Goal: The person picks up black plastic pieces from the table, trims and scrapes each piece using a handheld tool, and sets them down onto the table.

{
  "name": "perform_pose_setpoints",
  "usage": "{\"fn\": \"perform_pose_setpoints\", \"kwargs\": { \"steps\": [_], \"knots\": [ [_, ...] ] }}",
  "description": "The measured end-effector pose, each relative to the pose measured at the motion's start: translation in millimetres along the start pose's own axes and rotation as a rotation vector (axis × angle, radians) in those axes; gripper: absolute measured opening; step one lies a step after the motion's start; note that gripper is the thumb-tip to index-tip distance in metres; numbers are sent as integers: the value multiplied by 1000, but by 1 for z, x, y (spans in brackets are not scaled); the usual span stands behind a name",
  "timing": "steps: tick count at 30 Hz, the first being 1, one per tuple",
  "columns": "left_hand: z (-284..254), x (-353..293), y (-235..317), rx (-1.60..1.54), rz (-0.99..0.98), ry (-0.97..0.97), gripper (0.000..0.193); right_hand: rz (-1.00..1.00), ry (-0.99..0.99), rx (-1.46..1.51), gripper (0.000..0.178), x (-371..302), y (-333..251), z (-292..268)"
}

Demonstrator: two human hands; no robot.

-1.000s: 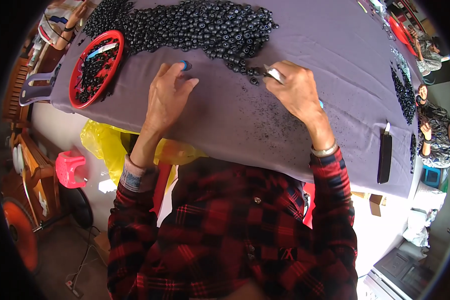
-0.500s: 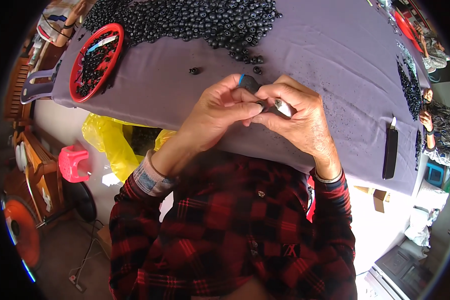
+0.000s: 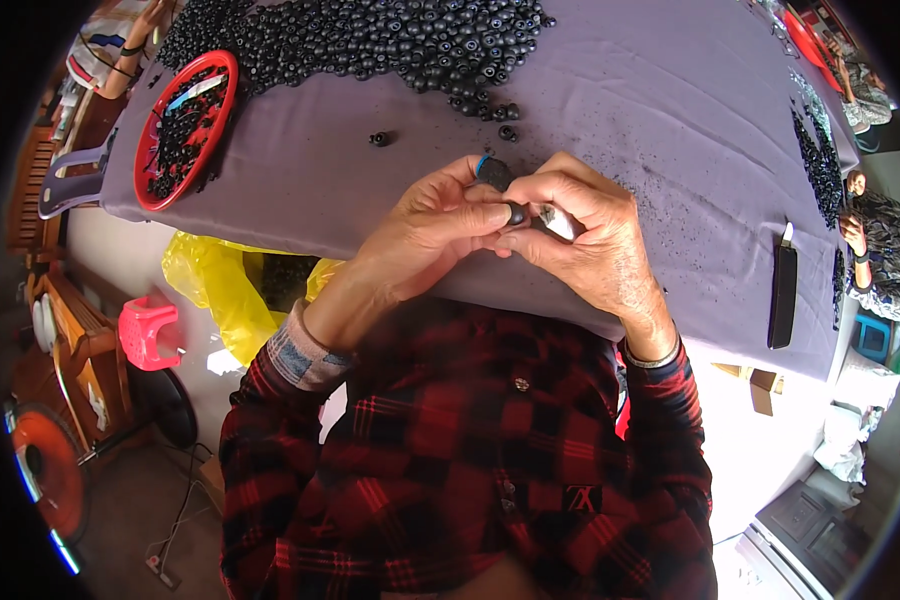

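My left hand (image 3: 435, 225) and my right hand (image 3: 585, 235) meet above the near edge of a table covered in grey-purple cloth (image 3: 300, 190). Between the left fingertips sits a small black round piece (image 3: 515, 212); a finger there wears a black cover with a blue rim (image 3: 490, 168). My right hand grips a small metal blade (image 3: 558, 222) that touches the piece. A big heap of similar black round pieces (image 3: 370, 40) lies at the far side of the cloth. Two loose pieces (image 3: 379, 138) lie just beyond my hands.
A red round tray (image 3: 142, 160) holding black pieces sits at the left end of the table. A black sheathed knife (image 3: 783, 290) lies at the right. More black pieces (image 3: 820, 165) and another person (image 3: 875, 250) are at the far right. A yellow bag (image 3: 210, 285) and pink stool (image 3: 145, 330) are below.
A second ago both hands lay apart on the cloth by the heap. They have since come together, and the left hand now holds one black piece against the blade in the right.
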State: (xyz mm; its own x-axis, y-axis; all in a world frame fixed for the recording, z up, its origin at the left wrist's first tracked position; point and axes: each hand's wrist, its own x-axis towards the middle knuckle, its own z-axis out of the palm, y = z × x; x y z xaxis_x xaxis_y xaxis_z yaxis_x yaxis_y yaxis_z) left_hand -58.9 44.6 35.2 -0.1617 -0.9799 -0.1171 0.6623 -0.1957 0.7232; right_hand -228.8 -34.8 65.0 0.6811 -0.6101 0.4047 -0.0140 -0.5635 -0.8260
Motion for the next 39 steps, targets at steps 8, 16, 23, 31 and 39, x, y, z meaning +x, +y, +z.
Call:
{"fn": "perform_pose_setpoints", "kwargs": {
  "steps": [8,16,23,31,39],
  "knots": [
    [-2,2,-5,-38,-59,-43,33,48,-20,25,23,-2,-6,-3],
    [-7,0,-4,-37,-150,-59,40,217,-193,300,10,0,-4,-13],
    [3,2,-2,-61,-43,-44,34,191,-91,-72,6,2,1,-20],
    [-24,-8,32,777,156,364,18,255,-22,-336,11,8,21,-35],
    [-84,-11,49,1034,448,650,17,92,-33,-524,19,43,49,-6]
  ]
}}
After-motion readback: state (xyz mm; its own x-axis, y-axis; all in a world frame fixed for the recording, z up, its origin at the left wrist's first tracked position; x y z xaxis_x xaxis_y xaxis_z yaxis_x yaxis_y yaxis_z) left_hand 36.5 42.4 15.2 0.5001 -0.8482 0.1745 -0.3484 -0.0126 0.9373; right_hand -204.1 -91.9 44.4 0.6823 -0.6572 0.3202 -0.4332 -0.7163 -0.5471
